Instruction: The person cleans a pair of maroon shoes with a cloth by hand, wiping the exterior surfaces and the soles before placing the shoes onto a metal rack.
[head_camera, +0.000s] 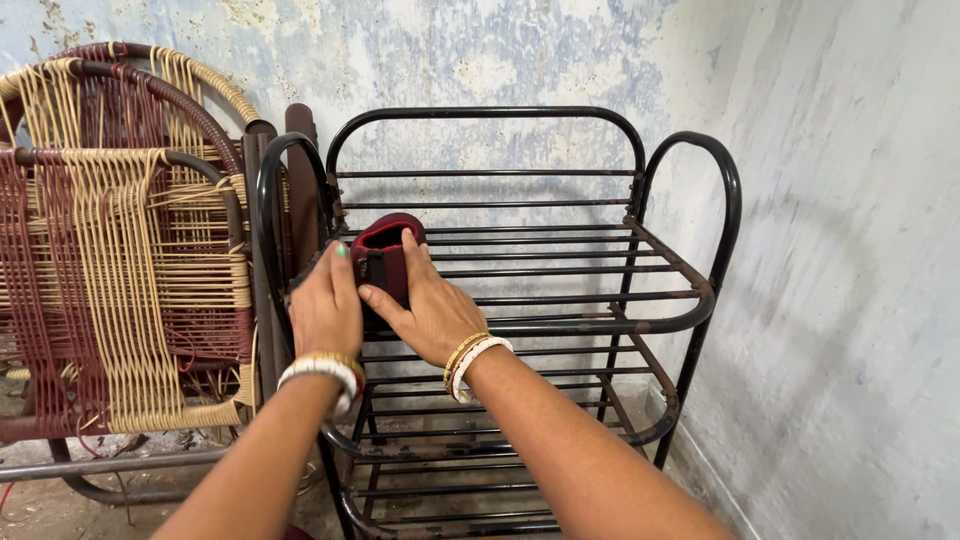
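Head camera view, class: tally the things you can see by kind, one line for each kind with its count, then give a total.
Black metal rack: 1
Dark red shoe, held by the left hand and the right hand: 1
Woven folding chairs, leaning against the wall: at least 2, overlapping
Hands: 2
Total: 6

Two bare forearms with no sleeves reach in from six o'clock. The left hand (325, 305) has green polish on a fingernail, with a white bangle and a gold one at its wrist. The right hand (428, 310) wears thin gold bangles beside a white one at its wrist.
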